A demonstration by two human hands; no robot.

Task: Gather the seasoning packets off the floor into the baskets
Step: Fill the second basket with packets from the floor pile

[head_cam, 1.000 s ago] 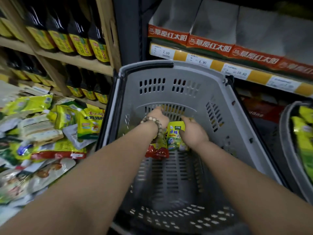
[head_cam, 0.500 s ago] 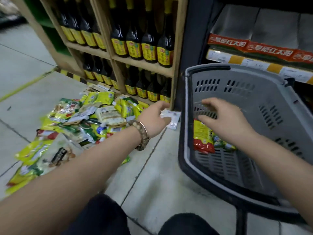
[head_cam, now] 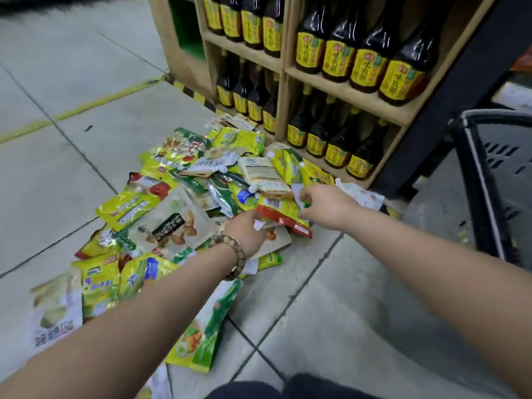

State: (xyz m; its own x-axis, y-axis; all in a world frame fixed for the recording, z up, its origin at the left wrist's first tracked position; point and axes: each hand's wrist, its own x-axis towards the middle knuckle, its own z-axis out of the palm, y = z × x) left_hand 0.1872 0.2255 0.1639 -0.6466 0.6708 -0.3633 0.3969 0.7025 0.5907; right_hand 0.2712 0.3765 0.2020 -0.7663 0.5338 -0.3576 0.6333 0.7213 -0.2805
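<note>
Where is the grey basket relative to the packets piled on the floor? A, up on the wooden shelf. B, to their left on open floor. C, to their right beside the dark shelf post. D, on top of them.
C: the grey basket stands at the right edge, past the dark shelf post, with the packets left of it.

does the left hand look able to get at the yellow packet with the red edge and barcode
Probably yes: the yellow packet with the red edge and barcode lies uncovered on top of the packet pile, with the left hand right beside it. The right hand crowds its other side.
</note>
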